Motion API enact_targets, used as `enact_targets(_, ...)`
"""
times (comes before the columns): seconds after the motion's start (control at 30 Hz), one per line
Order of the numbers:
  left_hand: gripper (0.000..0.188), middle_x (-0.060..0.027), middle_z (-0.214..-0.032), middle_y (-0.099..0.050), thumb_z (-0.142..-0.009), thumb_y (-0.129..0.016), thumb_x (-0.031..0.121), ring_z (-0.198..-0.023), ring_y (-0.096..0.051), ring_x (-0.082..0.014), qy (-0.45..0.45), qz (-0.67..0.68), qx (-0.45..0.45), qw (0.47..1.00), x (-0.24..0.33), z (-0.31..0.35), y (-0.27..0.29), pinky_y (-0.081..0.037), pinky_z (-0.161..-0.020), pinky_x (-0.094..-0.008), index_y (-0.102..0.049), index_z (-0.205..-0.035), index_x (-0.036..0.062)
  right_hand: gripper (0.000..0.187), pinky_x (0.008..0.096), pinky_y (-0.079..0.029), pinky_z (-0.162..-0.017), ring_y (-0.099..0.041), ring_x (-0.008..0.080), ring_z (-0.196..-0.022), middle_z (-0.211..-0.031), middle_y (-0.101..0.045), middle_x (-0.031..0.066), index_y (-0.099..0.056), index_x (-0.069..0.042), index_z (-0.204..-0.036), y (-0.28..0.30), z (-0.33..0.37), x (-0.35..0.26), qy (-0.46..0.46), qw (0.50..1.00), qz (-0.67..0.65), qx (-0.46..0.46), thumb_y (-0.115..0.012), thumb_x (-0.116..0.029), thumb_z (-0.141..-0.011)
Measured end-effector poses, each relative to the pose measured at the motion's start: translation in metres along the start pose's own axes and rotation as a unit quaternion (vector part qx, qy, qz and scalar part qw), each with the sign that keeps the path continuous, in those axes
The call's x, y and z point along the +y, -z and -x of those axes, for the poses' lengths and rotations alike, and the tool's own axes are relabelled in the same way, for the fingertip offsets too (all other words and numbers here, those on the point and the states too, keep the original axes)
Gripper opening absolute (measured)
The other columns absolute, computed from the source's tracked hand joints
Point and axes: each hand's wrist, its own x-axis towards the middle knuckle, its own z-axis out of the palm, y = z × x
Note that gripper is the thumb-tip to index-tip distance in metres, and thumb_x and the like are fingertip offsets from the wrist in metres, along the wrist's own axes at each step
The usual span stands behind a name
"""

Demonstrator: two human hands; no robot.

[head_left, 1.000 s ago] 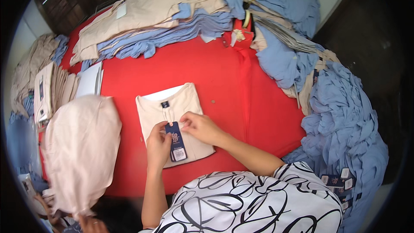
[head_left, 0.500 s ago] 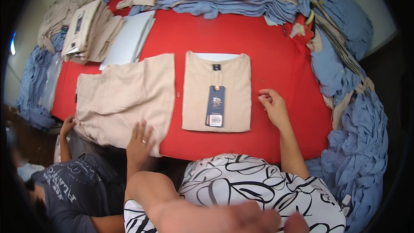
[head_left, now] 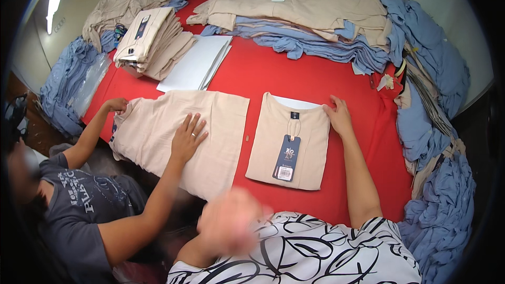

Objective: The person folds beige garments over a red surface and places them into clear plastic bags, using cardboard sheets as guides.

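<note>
A folded beige shirt (head_left: 258,152) lies in front of me with a navy hang tag (head_left: 287,158) on its front and a white sheet (head_left: 298,104) showing at its neckline. At the shirt's upper right corner is my right hand (head_left: 342,118), thumb at the edge and fingers apart. My left hand (head_left: 231,223) is raised close to the camera and badly blurred, so its fingers cannot be read. To the left, a co-worker's two hands rest on a second beige garment (head_left: 158,121), one spread flat and one at its far left end.
On the red table (head_left: 300,79) stand a stack of folded beige shirts (head_left: 173,42) and some white sheets (head_left: 189,66). Beige and blue garments (head_left: 310,13) lie along the back. Blue cloth heaps (head_left: 439,231) hang at the right edge. The co-worker (head_left: 105,194) sits close on my left.
The view has tilted up. My right hand has come from beside the folded shirt to its upper right corner. My left hand has lifted leftward. The co-worker's flat hand has moved farther onto their garment.
</note>
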Motion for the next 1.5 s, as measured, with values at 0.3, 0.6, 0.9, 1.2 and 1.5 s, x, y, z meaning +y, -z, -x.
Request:
enact_targets(0.3, 0.024, -0.0148, -0.099, -0.066, -0.089, -0.062, 0.003, -0.083, -0.065, -0.0236, 0.270, 0.106, 0.191, 0.938, -0.099, -0.004, -0.084, -0.052, -0.075, -0.0327, -0.064, -0.112, -0.0004, 0.045, 0.0284, -0.053, -0.078, -0.060, 0.0188, -0.106, -0.126, -0.058, 0.0129, -0.055, -0.002, -0.132, 0.061, 0.044, 0.020, -0.101, 0.972, -0.197, -0.074, -0.063, -0.024, -0.094)
enact_targets(0.6, 0.039, -0.0173, -0.134, -0.053, -0.090, -0.063, 0.011, -0.127, -0.048, -0.0346, 0.102, -0.007, 0.071, 0.992, -0.110, -0.065, -0.120, -0.038, -0.106, -0.0432, -0.060, -0.128, 0.0068, 0.029, 0.0248, -0.050, -0.070, -0.061, 0.0111, -0.085, -0.096, -0.066, 0.0036, -0.063, -0.006, -0.119, 0.229, 0.311, 0.096, -0.307, 0.938, -0.113, 0.113, -0.063, -0.022, -0.094)
enact_targets(0.9, 0.051, -0.0165, -0.156, -0.031, -0.095, -0.062, 0.020, -0.144, -0.026, -0.0388, -0.088, -0.076, -0.002, 0.993, -0.132, -0.055, -0.171, -0.022, -0.116, -0.0497, -0.049, -0.144, 0.0124, 0.017, 0.0356, -0.048, -0.062, -0.062, 0.0230, -0.068, -0.074, -0.064, 0.0122, -0.063, -0.002, -0.088, 0.178, 0.615, 0.015, -0.568, 0.795, 0.086, 0.195, -0.062, -0.018, -0.090)
enact_targets(1.2, 0.034, -0.0153, -0.147, -0.044, -0.094, -0.060, 0.011, -0.141, -0.034, -0.0361, -0.243, 0.124, -0.127, 0.954, -0.022, -0.027, -0.190, -0.028, -0.114, -0.0478, -0.061, -0.128, 0.0055, 0.063, 0.0506, -0.041, -0.099, -0.046, 0.0349, -0.127, -0.138, -0.048, 0.0169, -0.049, -0.009, -0.133, 0.035, 0.679, -0.071, -0.714, 0.607, 0.300, 0.178, -0.074, -0.039, -0.083)
enact_targets(1.5, 0.035, -0.0168, -0.120, -0.061, -0.090, -0.064, 0.024, -0.112, -0.058, -0.0365, -0.373, 0.190, -0.648, 0.637, 0.038, 0.090, -0.265, -0.045, -0.099, -0.0443, -0.063, -0.118, 0.0031, 0.101, 0.0636, -0.021, -0.112, -0.016, 0.0392, -0.147, -0.159, -0.022, 0.0151, -0.022, -0.017, -0.155, 0.000, 0.711, -0.041, -0.712, 0.625, 0.171, 0.269, -0.075, -0.053, -0.076)
